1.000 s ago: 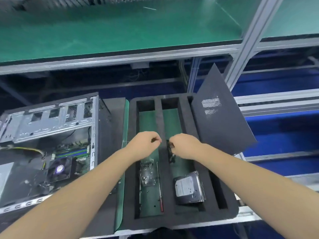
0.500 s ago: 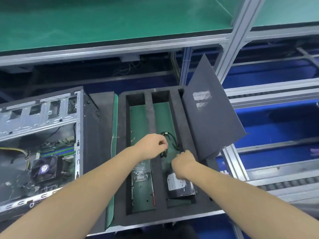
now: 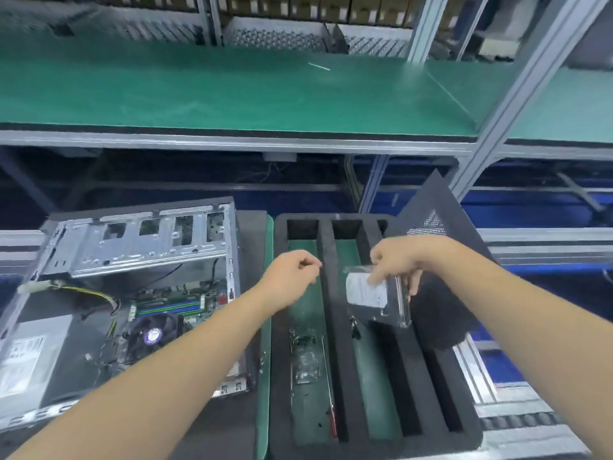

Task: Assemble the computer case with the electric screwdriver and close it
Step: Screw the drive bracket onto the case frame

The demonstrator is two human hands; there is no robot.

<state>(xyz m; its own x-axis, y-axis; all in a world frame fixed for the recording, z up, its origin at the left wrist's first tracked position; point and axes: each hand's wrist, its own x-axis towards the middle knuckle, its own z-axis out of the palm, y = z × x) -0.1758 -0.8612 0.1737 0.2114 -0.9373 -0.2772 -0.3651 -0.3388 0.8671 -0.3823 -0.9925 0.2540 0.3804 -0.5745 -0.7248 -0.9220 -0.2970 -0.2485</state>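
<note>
Head view: right hand [image 3: 396, 260] has the drive [image 3: 376, 298] pinched from above, thumb on the label face, fingers curled round the right edge, lifted clear above the foam tray [image 3: 345, 327]. Left hand [image 3: 290, 277] hangs beside it over the tray's left slot, fingers loosely curled; can't tell if it holds anything small.

Case [image 3: 132, 293] lies open on the left, well apart from the drive. Side panel [image 3: 438, 247] leans at the tray's far right.

Handling, my read: drive is dense, rigid, shock-sensitive, with smooth metal sides. Hold by the side edges, keep off the board underside, don't knock it on the bay.
</note>
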